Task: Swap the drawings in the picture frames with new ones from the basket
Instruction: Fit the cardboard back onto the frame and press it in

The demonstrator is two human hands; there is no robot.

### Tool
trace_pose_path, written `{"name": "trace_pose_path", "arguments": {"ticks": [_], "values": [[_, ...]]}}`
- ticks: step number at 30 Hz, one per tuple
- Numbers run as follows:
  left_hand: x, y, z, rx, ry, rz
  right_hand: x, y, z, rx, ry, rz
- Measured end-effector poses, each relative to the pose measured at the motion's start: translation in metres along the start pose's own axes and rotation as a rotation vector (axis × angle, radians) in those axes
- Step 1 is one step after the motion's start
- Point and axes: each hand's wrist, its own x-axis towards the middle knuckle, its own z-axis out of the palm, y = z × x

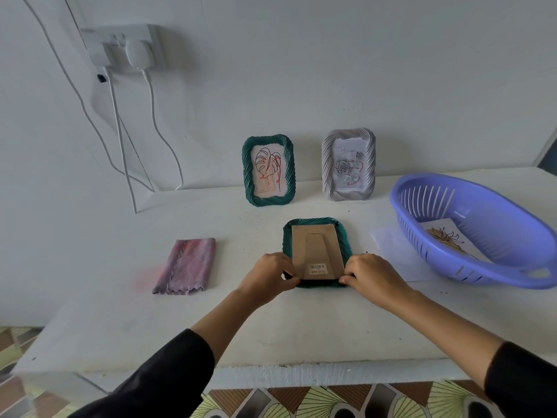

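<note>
Flat frame (313, 222) face down near the middle of the desk (271, 327), green rim showing round a brown backing board (333, 245) with a folded stand (316, 248). Front and whatever sits inside hidden against the desk. Near corners covered: left hand (271, 274) curled round the near left corner, right hand (372, 276) pinching the near right corner, thumb (346, 279) on the near rim. Fingertips of both mostly out of sight. Barcode label (318, 268) on the board, print too small to read.

Basket (422, 206), blue and slotted, toward the right edge of the desk, cut off at the right side of the view. Inside, one drawing (446, 236) of a plant in black and tan, lower part hidden behind the near wall; impossible to tell whether more sheets lie beneath. White sheet (391, 251) flat on the desk, partly under the basket.

At the back edge, against the wall (301, 86), two upright frames, apart from each other: green frame (290, 170) holding a leaf drawing (268, 171) in black and red, grey frame (327, 164) holding a faint rose drawing (348, 167), writing on it illegible. Folded pink cloth (187, 265) toward the left edge, well apart from the flat frame.
</note>
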Motion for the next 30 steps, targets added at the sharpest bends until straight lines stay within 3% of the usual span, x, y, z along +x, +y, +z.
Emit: {"name": "trace_pose_path", "arguments": {"ticks": [13, 30], "values": [[-0.002, 0.001, 0.002, -0.024, -0.031, -0.023, -0.005, -0.006, -0.001, 0.051, 0.001, 0.017], [0.010, 0.004, -0.003, 0.130, -0.111, -0.030, 0.004, -0.013, -0.011, -0.105, -0.143, -0.075]]}}
